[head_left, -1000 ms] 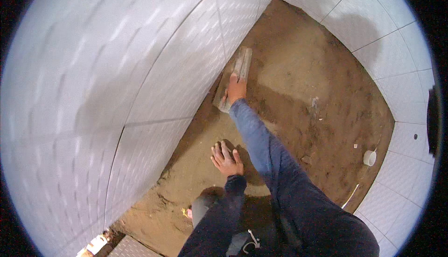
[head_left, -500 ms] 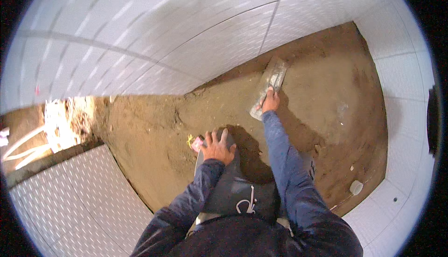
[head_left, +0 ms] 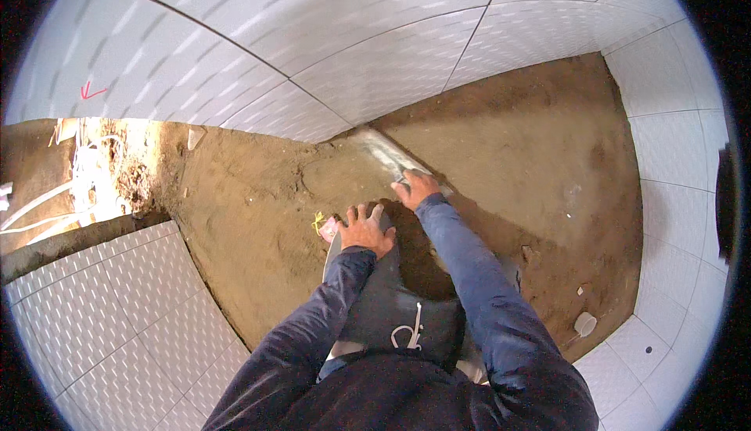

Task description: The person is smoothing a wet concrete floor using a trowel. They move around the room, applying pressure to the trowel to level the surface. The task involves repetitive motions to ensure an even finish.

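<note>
My right hand is closed around the handle of a flat rectangular trowel. The trowel lies slantwise on the brown sand-like floor bed, its far end close to the foot of the tiled wall. Along its right side runs a ridge or shadow line; I cannot tell which. My left hand rests on my bent knee, in dark grey trousers, with its fingers spread and nothing in them. A small pink thing with a yellow tie shows just beside that knee.
White tiled walls stand ahead and to the right. A tiled surface fills the lower left. A white pipe end sticks up near the right corner. Pale pipes lie in a sunlit gap at the left.
My right hand has swept the trowel to the left and nearer to me, and its blade has turned to slant the other way. My left hand stays on the knee.
</note>
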### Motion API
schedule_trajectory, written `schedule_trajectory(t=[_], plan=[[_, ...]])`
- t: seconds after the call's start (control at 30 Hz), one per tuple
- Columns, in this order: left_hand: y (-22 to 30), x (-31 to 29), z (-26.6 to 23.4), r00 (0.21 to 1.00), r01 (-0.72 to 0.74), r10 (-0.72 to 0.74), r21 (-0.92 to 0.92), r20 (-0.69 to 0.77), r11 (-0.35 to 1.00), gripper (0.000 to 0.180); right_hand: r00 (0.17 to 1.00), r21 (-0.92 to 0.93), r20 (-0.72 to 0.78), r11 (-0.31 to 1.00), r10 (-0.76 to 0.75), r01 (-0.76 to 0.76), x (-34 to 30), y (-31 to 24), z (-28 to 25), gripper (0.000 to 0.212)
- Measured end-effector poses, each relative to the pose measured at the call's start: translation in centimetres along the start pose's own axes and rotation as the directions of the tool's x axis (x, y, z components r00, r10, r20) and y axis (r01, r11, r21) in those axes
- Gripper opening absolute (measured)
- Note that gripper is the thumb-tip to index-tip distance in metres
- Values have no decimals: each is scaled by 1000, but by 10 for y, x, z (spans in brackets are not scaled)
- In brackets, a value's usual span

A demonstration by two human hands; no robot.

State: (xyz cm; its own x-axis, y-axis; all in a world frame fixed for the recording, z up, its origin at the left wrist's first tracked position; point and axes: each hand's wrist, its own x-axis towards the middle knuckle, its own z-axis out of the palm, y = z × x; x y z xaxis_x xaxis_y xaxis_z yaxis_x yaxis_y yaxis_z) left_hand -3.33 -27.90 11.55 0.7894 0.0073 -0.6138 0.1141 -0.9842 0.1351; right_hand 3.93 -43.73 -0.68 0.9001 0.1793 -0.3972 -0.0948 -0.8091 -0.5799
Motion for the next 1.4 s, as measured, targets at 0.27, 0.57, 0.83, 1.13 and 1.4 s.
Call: schedule_trajectory(t=[0.27, 0.57, 0.83, 1.13, 1.4], plan=[[-3, 9, 1, 998, -38, 37, -26, -45, 999, 65, 990, -109, -133, 994, -46, 31, 26, 94, -82, 70], [35, 37, 20, 988, -90, 81, -69, -134, 994, 63, 781, 231, -420, 887, 462, -401, -22, 243, -119, 71], [268, 188, 76, 741, -306, 219, -30, -634, 952, 63, 606, 676, -526, 726, 596, -127, -87, 358, -279, 30], [342, 206, 109, 740, -54, 84, 66, -667, 996, 61, 349, 203, -792, 756, 501, -622, 55, 474, -446, 74], [351, 203, 126, 710, -30, 144, 174, -690, 984, 58, 491, 54, -689, 713, 533, -699, 61, 550, -521, 66]])
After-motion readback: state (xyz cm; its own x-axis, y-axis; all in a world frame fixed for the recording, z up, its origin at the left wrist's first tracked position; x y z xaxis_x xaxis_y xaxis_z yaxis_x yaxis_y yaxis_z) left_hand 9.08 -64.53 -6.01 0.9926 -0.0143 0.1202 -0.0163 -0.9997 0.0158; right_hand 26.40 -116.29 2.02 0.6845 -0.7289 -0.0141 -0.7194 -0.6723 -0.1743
